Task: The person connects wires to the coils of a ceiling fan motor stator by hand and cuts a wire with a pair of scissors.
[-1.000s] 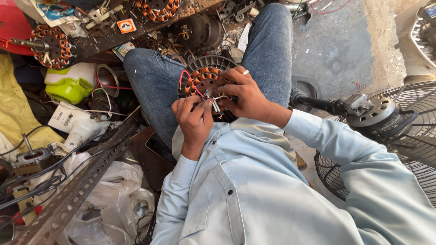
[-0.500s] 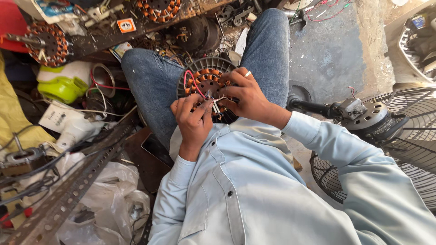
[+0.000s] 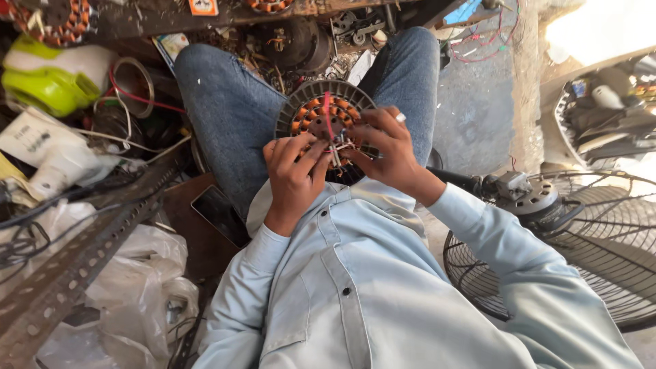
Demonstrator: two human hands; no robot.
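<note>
You're pinching the thin wires (image 3: pixel 336 152) of the fan stator (image 3: pixel 321 116) with both hands — it's resting on your knees. Left hand (image 3: pixel 295 171) and right hand (image 3: pixel 383 152) are each gripping wire ends.

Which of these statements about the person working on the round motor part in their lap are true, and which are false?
1. Both hands are at the round motor part with copper coils. True: the left hand and right hand meet at its wires.
2. The motor part lies on the floor. False: it rests between the person's knees, on the jeans.
3. A wire fan guard stands at the person's right. True.
4. The right hand wears a glove. False: it is bare, with a ring on one finger.
5. The shirt is dark red. False: it is light blue.
</note>
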